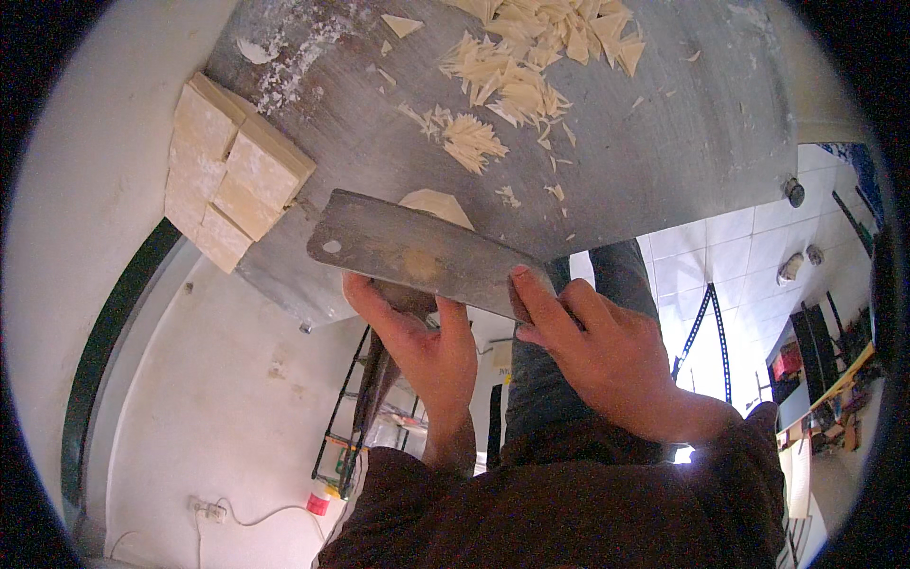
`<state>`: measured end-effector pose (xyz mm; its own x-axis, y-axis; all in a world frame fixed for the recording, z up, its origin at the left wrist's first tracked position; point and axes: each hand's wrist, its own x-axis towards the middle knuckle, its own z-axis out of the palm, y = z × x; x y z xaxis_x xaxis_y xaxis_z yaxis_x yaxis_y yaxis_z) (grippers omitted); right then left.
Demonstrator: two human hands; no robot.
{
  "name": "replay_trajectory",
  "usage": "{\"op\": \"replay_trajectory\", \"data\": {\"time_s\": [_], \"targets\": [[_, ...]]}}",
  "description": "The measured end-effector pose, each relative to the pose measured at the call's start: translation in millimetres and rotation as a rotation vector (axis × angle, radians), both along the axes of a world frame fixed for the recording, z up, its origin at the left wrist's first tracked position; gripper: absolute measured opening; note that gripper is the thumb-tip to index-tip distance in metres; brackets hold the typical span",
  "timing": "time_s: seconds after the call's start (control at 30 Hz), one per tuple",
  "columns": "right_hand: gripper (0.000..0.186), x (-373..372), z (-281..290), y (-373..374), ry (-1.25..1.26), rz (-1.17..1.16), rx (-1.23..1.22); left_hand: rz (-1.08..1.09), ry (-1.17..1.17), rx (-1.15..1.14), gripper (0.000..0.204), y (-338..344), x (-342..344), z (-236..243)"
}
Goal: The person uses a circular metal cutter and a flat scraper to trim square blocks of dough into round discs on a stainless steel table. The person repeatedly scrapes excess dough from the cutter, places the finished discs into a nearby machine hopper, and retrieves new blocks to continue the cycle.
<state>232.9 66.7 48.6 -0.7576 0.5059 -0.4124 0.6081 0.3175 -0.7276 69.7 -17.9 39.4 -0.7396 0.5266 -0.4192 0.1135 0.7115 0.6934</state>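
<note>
My right hand [607, 351] is closed round the handle end of a wide metal cleaver [365, 232], its index finger lying along the blade. The blade slants across the view, with a pale smear and a small hole near its far left corner. Behind its upper edge shows part of a pale dough piece [436, 204]. My left hand [422, 356] is just below the blade, with a thumb and a finger raised apart. Their tips reach the blade's lower edge or go behind it, so whether they grip anything is hidden.
A metal table [664, 142] holds a heap of cut dough strips [517, 81] at the far side and loose scraps. Stacked dough sheets [256, 180] lie at the left edge by the wall, near scattered flour [303, 62]. A shelf rack [332, 446] stands low at left.
</note>
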Motion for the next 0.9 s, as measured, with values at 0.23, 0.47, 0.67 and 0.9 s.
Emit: {"op": "replay_trajectory", "data": {"time_s": [0.23, 0.47, 0.67, 0.9], "targets": [[0.057, -13.9, -13.5, -18.3, -0.014, -0.020, 0.074, -0.039, 0.030, 0.020, 0.079, -6.0, -3.1, -2.8], [0.057, -27.8, -15.6, -19.0, -0.013, -0.100, 0.008, -0.122, 0.115, -0.042, 0.075, -3.6, -5.9, -2.5], [0.057, -26.3, -15.1, -18.3, -0.050, -0.111, -0.037, -0.175, 0.157, -0.029, 0.073, 1.6, -6.3, -3.8], [0.051, -32.3, -8.7, -10.0, -0.124, -0.093, -0.106, -0.156, 0.150, -0.051, 0.069, 6.4, -5.6, 0.0]]}}
